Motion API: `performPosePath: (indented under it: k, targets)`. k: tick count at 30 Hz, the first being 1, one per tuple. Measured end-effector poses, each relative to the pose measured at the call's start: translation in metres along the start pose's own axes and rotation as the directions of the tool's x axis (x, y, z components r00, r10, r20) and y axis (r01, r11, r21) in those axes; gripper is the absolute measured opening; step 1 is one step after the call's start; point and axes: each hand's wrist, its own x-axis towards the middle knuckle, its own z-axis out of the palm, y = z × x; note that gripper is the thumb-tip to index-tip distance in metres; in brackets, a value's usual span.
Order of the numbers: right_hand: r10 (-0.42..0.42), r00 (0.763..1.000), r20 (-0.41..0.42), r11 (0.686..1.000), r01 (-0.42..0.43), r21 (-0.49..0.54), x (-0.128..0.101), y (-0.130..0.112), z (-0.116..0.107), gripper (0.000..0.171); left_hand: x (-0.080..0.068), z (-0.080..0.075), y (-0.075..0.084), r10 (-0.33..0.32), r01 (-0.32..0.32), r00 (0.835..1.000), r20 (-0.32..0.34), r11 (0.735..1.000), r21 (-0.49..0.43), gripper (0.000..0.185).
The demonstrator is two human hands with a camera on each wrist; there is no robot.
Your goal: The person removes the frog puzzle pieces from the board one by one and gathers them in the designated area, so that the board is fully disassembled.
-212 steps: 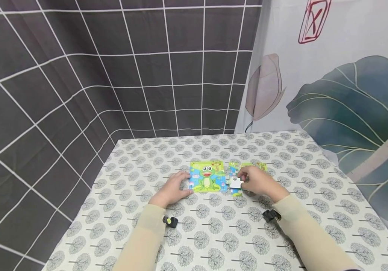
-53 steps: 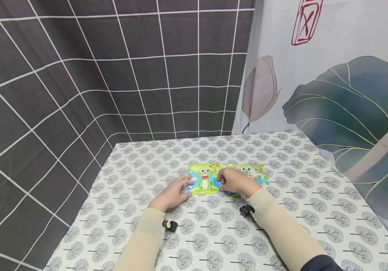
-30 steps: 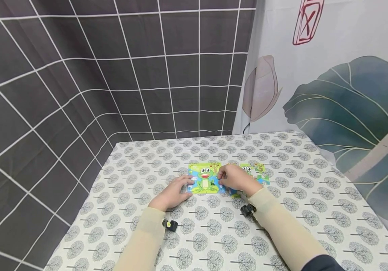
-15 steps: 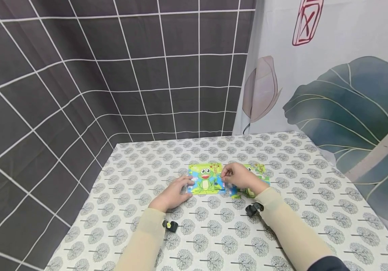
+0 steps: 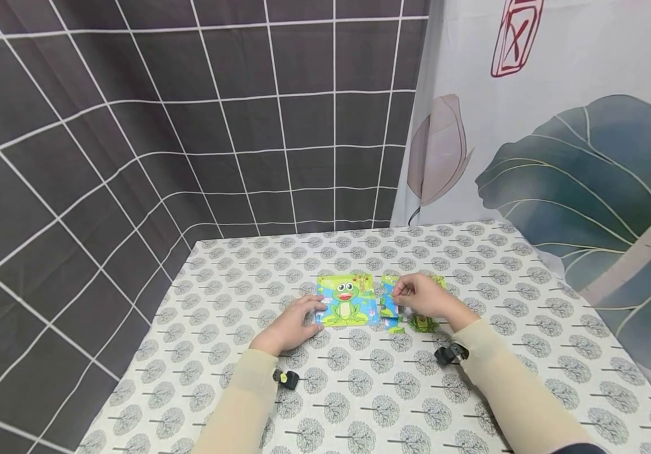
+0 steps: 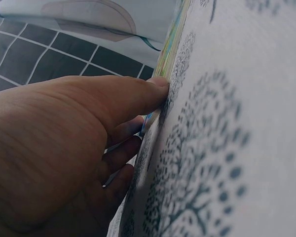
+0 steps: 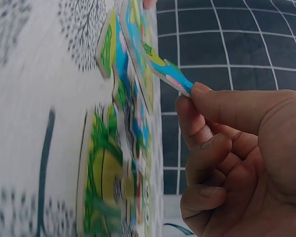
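A partly built frog puzzle lies flat on the tree-patterned tablecloth. My left hand rests on the cloth with straight fingers against the puzzle's left edge; the fingertip touches that edge. My right hand is just right of the puzzle and pinches a blue puzzle piece between thumb and forefinger, tilted above the cloth. The same piece shows beside the puzzle's right edge. Loose pieces lie under and right of this hand.
More loose green pieces lie near my right wrist. A dark grid-patterned curtain hangs at the back and left, a leaf-printed curtain at the right. The table's left edge drops off close to my left hand.
My right hand has moved right, away from the frog puzzle's right edge, with a piece pinched in it. The left hand has stayed at the puzzle's left edge.
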Motion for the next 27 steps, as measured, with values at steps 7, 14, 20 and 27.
performPosePath:
  k: [7,14,20,27]
  targets:
    - [-0.002,0.999,-0.038,1.0,0.001,-0.012,-0.014,0.011,-0.014,0.006,0.001,0.0,-0.001,0.002,-0.002,1.0,-0.004,1.0,-0.004,0.049]
    - [0.02,0.999,-0.041,1.0,-0.021,-0.008,-0.027,0.025,-0.029,0.008,0.0,0.0,-0.002,0.002,-0.002,1.0,-0.001,1.0,-0.002,0.049]
    - [0.019,0.999,-0.035,1.0,-0.019,0.01,-0.036,0.035,-0.041,0.014,0.0,0.0,0.0,-0.006,0.006,1.0,-0.003,1.0,-0.005,0.049]
    - [0.027,1.0,0.003,0.999,-0.027,0.047,-0.045,0.046,-0.052,0.015,0.0,0.001,0.0,-0.007,0.007,1.0,-0.007,1.0,-0.007,0.049]
